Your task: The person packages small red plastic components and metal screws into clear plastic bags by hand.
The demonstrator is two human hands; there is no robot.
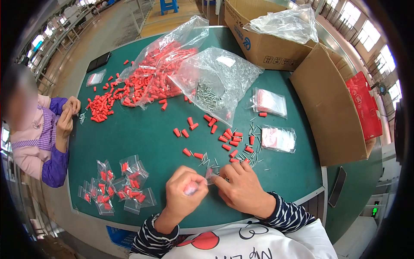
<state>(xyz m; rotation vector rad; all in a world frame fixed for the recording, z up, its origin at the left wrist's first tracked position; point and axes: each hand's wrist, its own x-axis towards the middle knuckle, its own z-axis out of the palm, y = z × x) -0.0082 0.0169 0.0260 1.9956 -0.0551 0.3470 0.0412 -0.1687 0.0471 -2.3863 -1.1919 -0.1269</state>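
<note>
Near the table's front edge, my left hand (184, 192) is closed, with pale pinkish plastic showing between its fingers. My right hand (243, 188) pinches the edge of a small clear plastic bag (210, 176) stretched between both hands. Its contents are too small to tell. Just beyond my fingers lie loose silver screws (205, 160) and a tapered red plastic cap (198, 156). More red caps (233, 143) and screws are scattered ahead of my right hand. Filled zip bags with red caps (133, 184) lie in a group left of my left hand.
A large clear bag of red caps (157, 80) and one of screws (209, 97) lie across the table. Stacks of small zip bags (279, 139) are at right, beside cardboard boxes (332, 103). On the left, a co-worker's hands (68, 114) meet above the table. A phone (98, 61) is at the back.
</note>
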